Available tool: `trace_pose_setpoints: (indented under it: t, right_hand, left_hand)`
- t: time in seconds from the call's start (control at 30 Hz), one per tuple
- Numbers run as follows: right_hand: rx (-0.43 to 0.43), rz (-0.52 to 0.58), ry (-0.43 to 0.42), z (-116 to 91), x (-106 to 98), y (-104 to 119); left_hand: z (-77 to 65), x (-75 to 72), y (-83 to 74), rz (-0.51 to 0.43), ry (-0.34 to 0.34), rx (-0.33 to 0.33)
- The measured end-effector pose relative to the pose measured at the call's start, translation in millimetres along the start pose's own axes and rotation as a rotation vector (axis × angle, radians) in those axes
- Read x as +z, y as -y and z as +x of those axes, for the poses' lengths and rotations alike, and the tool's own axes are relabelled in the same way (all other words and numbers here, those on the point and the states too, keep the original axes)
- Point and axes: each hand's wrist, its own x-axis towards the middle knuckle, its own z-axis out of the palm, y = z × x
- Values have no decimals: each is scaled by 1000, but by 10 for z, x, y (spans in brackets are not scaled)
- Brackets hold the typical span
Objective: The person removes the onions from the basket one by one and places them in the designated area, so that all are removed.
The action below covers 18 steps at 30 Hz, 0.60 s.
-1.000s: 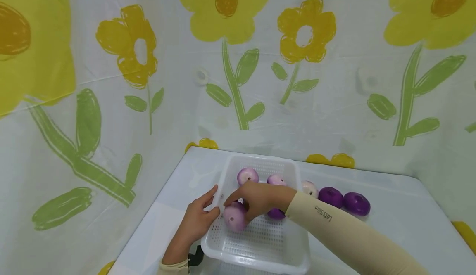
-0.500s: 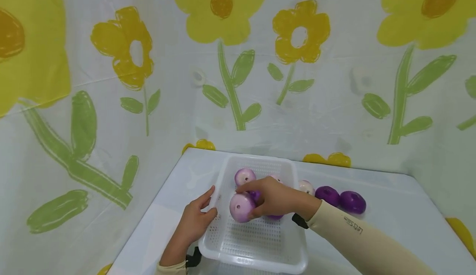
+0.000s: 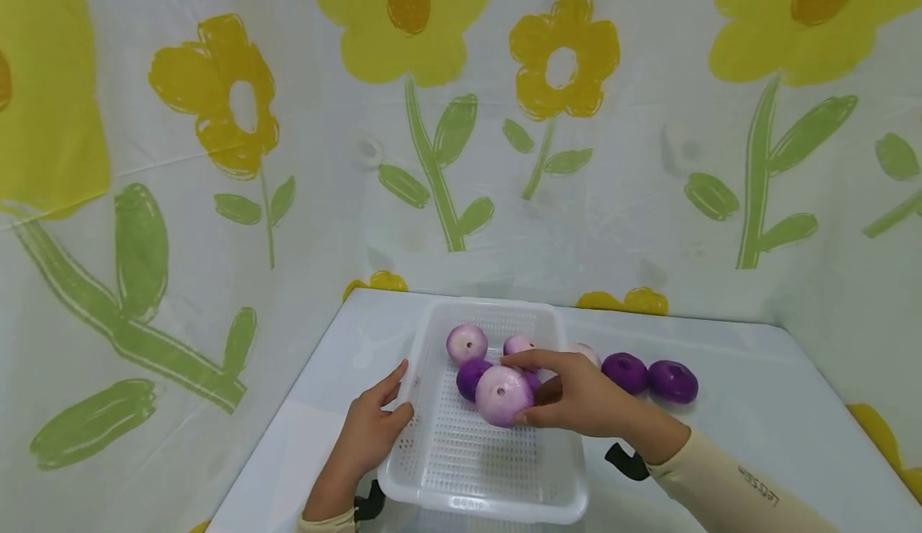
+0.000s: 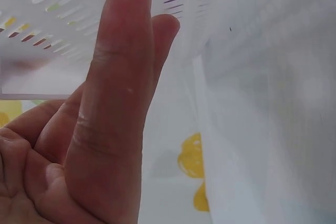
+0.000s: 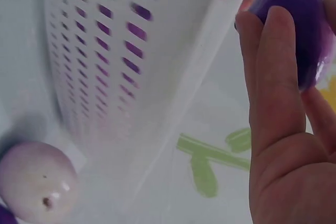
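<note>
My right hand [image 3: 587, 397] holds a pale purple onion [image 3: 504, 395] above the white basket [image 3: 483, 503], thumb and fingers around its sides. In the right wrist view the far side of this onion [image 5: 294, 19] shows deep purple, raised past the basket's rim. Inside the basket, a pale onion [image 3: 467, 344], another light onion [image 3: 519, 344] and a dark purple onion [image 3: 471, 379] sit toward the back; a further purple one is mostly hidden behind the held onion. My left hand [image 3: 366, 429] rests at the basket's left rim, thumb [image 4: 118, 93] and forefinger extended against it.
To the right of the basket, a whitish onion [image 5: 39, 182] and two dark purple onions, one nearer [image 3: 625, 374] and one farther right [image 3: 673, 382], lie on the white table [image 3: 720, 453]. A flower-printed curtain [image 3: 634, 253] stands behind and at the sides.
My right hand has lifted the pale purple onion and moved it from the basket's left side toward its right, uncovering the dark purple onion behind. The left hand stays at the rim.
</note>
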Motion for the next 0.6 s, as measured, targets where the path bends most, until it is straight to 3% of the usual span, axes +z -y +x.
trace_pose_setpoints:
  t: [0.37, 0.6]
  right_hand:
    - [-22, 130, -136, -454, -16, -116]
    - [28, 237, -259, -716, 9, -179]
  left_hand:
    - [22, -1, 15, -1, 21, 14]
    - [17, 3, 25, -19, 26, 9]
